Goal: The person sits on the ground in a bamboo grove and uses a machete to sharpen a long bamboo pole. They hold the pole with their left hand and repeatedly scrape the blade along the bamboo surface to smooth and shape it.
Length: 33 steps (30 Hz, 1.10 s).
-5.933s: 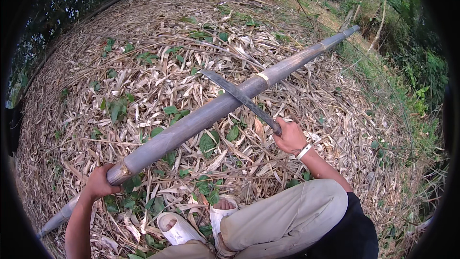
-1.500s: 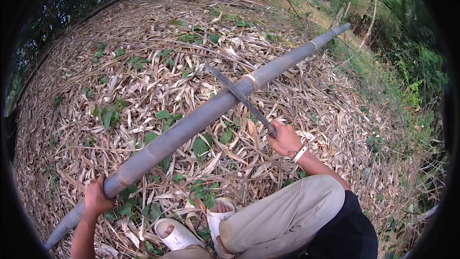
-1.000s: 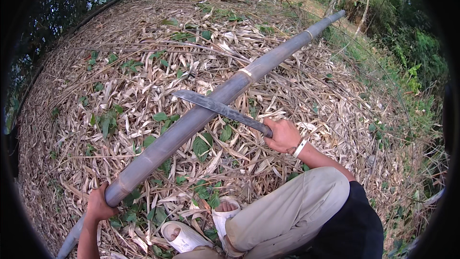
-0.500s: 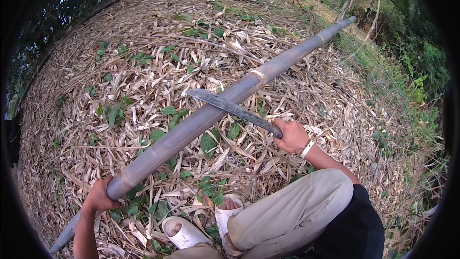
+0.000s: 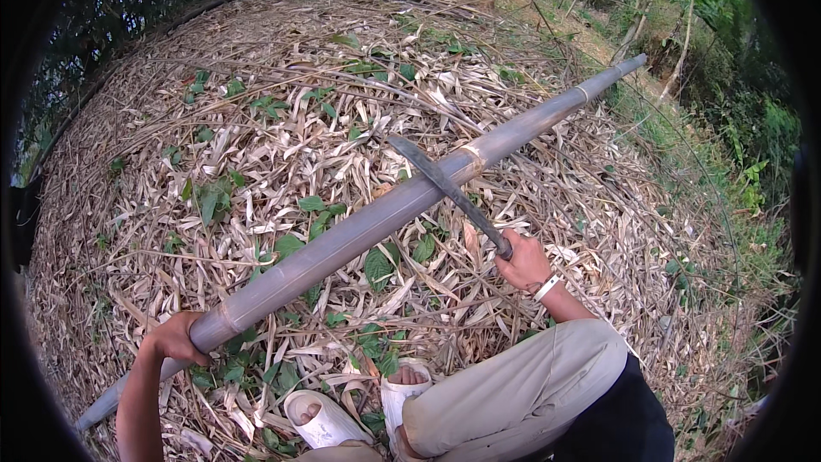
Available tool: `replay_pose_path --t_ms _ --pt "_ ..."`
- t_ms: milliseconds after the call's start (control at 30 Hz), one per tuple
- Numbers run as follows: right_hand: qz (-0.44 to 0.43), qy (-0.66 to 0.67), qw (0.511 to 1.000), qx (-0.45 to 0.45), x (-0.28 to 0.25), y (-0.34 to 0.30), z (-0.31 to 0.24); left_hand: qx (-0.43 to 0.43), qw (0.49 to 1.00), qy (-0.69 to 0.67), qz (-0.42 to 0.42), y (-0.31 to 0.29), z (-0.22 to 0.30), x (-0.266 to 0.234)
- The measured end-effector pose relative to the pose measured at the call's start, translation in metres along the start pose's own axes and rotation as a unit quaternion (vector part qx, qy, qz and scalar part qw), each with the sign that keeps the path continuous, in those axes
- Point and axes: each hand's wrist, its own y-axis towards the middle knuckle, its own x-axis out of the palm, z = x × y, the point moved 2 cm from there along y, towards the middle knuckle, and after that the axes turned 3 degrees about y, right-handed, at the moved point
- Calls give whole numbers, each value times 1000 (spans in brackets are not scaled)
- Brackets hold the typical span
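A long grey-brown bamboo pole (image 5: 342, 250) slants from my lower left up to the far right. Around its near end my left hand (image 5: 178, 338) is closed, fingers partly hidden by the pole. My right hand (image 5: 523, 261), with a white band at the wrist, grips the dark handle of a machete (image 5: 460, 198). The machete's blade crosses over the pole just on the near side of a pale node ring (image 5: 473, 154), its tip reaching past the pole's far side. Whether the blade touches the pole I cannot tell.
Dry leaves (image 5: 282, 154) with some green sprigs cover the ground. A second pole (image 5: 120, 395) lies at the lower left, behind my left forearm. My feet in white sandals (image 5: 325, 421) are close below the bamboo. Trees and shrubs (image 5: 744, 111) stand at the right.
The machete has shifted right along the bamboo toward the node, and its blade now points more steeply away from me. My left hand keeps its hold at the pole's near end.
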Motion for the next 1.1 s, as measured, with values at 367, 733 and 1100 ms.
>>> replay_pose_path --t_ms 367,733,1100 --pt "-67 -48 996 -30 -6 -14 -20 -3 998 -55 -32 1 -5 -2" --pt "-27 21 999 -13 -8 7 -1 -15 999 -28 -43 2 -8 -4" --pt "58 79 994 41 -17 8 16 8 998 -60 -18 1 -11 1"
